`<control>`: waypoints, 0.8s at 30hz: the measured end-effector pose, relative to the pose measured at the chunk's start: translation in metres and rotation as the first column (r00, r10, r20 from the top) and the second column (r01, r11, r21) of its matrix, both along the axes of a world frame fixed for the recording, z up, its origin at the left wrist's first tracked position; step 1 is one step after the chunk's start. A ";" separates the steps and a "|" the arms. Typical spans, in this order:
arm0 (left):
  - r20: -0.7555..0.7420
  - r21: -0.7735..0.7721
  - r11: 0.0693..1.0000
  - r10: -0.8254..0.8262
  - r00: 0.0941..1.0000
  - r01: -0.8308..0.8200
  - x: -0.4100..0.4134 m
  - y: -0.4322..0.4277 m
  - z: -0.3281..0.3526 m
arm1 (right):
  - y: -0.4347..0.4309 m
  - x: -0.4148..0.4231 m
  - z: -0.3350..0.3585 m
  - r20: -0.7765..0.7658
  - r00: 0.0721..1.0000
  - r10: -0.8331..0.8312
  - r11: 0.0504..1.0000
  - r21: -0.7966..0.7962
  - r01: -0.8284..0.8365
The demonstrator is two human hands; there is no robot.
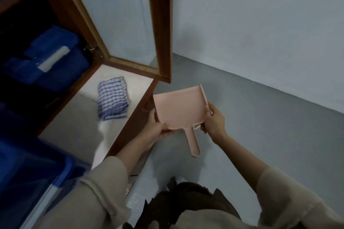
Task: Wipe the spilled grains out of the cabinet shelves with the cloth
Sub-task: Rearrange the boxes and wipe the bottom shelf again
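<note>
A pink plastic dustpan (178,107) is held over the grey floor, just beside the cabinet's front edge, its handle pointing toward me. My left hand (158,128) grips its left rear corner and my right hand (214,118) grips its right rear corner. The folded blue-and-white striped cloth (113,101) lies on the white counter surface (78,122) of the cabinet, to the left of the dustpan and apart from both hands. I cannot make out any grains on the shelves or in the pan.
The wooden glass-paned cabinet door (160,23) stands open above the dustpan. Blue plastic boxes (48,61) sit on the dark shelf at left, and another blue bin (31,171) is at the lower left. The grey floor (260,117) meets pale walls at right.
</note>
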State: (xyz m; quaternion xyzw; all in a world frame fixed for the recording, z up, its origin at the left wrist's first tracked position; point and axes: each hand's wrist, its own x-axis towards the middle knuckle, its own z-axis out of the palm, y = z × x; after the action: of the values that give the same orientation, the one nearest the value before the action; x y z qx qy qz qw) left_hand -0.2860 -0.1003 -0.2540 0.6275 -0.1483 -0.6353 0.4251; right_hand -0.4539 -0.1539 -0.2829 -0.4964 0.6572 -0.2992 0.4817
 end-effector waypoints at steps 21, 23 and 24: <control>0.392 -0.017 0.569 0.760 0.518 -0.822 0.110 0.055 0.008 | -0.035 0.233 0.037 0.116 0.786 0.607 0.774 0.140 -0.618; 0.409 0.015 0.539 0.765 0.497 -0.842 0.111 0.051 0.008 | -0.040 0.244 0.037 0.106 0.758 0.644 0.739 0.173 -0.652; 0.426 0.025 0.534 0.759 0.492 -0.845 0.111 0.049 0.010 | -0.043 0.247 0.036 0.106 0.762 0.639 0.740 0.184 -0.646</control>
State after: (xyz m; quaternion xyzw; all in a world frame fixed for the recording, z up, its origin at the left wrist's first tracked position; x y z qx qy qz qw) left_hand -0.1753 -0.0515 -0.2444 0.7737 0.1621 -0.2457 0.5610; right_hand -0.2067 -0.1967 -0.2465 -0.6333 0.4649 -0.0526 0.6164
